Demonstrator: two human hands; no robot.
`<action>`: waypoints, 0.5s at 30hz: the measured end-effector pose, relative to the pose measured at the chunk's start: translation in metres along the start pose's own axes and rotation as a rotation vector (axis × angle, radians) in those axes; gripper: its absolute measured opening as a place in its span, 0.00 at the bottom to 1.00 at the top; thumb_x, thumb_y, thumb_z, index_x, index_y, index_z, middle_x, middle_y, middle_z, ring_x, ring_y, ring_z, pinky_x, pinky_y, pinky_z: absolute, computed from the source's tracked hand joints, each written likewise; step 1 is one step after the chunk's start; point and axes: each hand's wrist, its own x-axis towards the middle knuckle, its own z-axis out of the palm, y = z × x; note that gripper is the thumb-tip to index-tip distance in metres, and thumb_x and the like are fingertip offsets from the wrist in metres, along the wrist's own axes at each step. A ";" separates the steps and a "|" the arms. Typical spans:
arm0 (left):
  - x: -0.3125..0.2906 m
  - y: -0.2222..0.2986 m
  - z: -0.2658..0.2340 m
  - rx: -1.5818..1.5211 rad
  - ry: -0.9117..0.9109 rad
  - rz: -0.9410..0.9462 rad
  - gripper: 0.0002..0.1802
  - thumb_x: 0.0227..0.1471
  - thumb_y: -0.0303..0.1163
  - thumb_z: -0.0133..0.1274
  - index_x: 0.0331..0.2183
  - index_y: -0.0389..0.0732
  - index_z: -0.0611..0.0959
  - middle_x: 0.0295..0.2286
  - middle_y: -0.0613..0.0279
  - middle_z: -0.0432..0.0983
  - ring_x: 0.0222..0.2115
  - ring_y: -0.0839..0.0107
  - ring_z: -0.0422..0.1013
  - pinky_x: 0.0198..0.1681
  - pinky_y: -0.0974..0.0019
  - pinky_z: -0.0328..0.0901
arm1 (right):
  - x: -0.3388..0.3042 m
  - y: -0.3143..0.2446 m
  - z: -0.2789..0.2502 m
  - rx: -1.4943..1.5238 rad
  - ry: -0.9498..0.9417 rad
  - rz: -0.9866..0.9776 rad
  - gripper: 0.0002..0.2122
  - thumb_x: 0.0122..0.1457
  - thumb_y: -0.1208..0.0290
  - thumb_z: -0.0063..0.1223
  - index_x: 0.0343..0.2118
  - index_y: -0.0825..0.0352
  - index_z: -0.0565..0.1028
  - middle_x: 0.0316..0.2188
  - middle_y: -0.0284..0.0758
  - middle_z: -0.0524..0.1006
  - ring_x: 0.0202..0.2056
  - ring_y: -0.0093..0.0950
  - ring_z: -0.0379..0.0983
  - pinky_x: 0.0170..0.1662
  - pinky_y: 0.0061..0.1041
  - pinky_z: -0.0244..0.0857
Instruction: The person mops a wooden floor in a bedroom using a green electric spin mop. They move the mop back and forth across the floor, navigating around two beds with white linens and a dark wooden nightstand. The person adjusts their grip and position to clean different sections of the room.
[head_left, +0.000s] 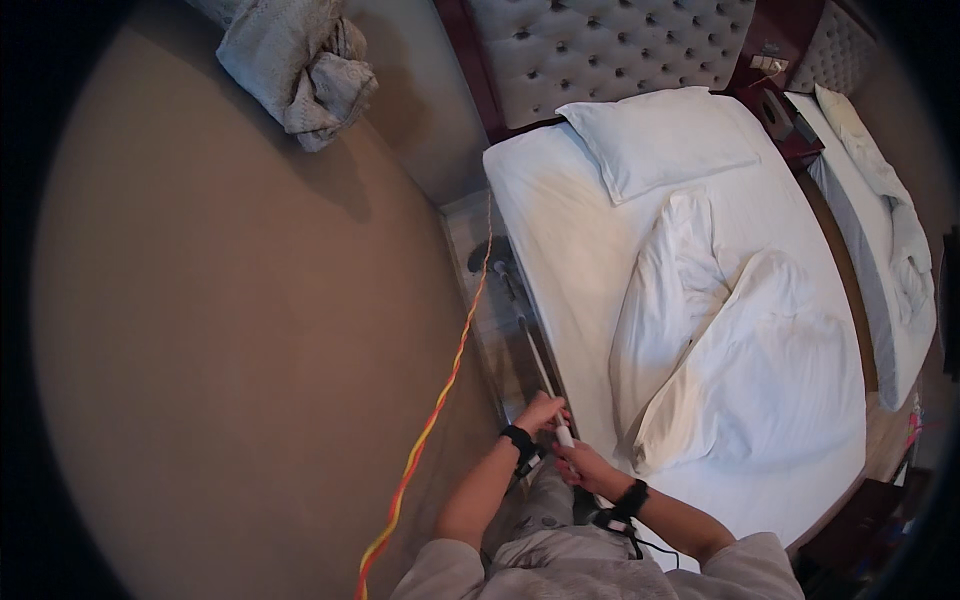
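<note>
Both of my hands hold a long, thin mop (537,352) with a pale handle, slanting away from me along the floor strip between the bed and the wall. My left hand (541,412) is closed round the shaft. Lower down, my right hand (586,468) grips near the white end of the handle. The mop's dark grey head (488,254) lies on the floor beside the bed's far left side; its exact shape is hard to make out. Black bands with small devices are strapped round both wrists.
To the right stands a bed (575,260) with a pillow (665,140) and a rumpled white duvet (770,350). A twisted yellow-orange cord (432,420) crosses the view at left. A curtain (300,70) hangs on the brown wall (230,320). A second bed (880,250) is farther right.
</note>
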 end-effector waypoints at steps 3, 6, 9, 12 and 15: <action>-0.029 -0.019 0.044 0.030 -0.102 -0.050 0.15 0.49 0.39 0.49 0.30 0.34 0.75 0.26 0.59 0.76 0.27 0.66 0.76 0.30 0.64 0.71 | -0.064 -0.001 -0.012 0.121 -0.024 0.150 0.06 0.57 0.74 0.44 0.37 0.60 0.64 0.17 0.27 0.63 0.10 0.16 0.51 0.12 0.17 0.44; -0.060 -0.026 0.088 0.013 -0.178 -0.032 0.17 0.49 0.42 0.47 0.28 0.35 0.77 0.24 0.63 0.76 0.23 0.73 0.73 0.27 0.66 0.71 | -0.104 0.012 -0.037 0.240 -0.002 0.182 0.08 0.56 0.76 0.43 0.38 0.62 0.63 0.17 0.27 0.62 0.10 0.17 0.50 0.12 0.17 0.43; -0.056 -0.044 0.099 -0.007 -0.187 -0.062 0.16 0.49 0.41 0.47 0.28 0.36 0.77 0.24 0.63 0.75 0.23 0.74 0.72 0.26 0.67 0.70 | -0.119 0.018 -0.036 0.191 0.060 0.170 0.08 0.55 0.77 0.43 0.37 0.61 0.64 0.16 0.27 0.61 0.11 0.18 0.52 0.12 0.18 0.44; -0.049 -0.039 0.088 0.084 -0.201 -0.061 0.18 0.47 0.41 0.51 0.31 0.34 0.74 0.26 0.61 0.75 0.24 0.74 0.72 0.27 0.68 0.70 | -0.100 0.034 -0.045 0.224 0.103 0.139 0.08 0.54 0.77 0.43 0.38 0.61 0.65 0.15 0.27 0.61 0.11 0.18 0.52 0.12 0.19 0.44; -0.021 -0.040 0.064 0.096 0.019 -0.033 0.27 0.46 0.41 0.53 0.44 0.36 0.66 0.33 0.60 0.73 0.31 0.72 0.71 0.32 0.66 0.69 | -0.083 0.034 -0.039 0.222 0.103 0.043 0.08 0.54 0.77 0.44 0.38 0.61 0.65 0.15 0.27 0.61 0.11 0.18 0.52 0.12 0.18 0.45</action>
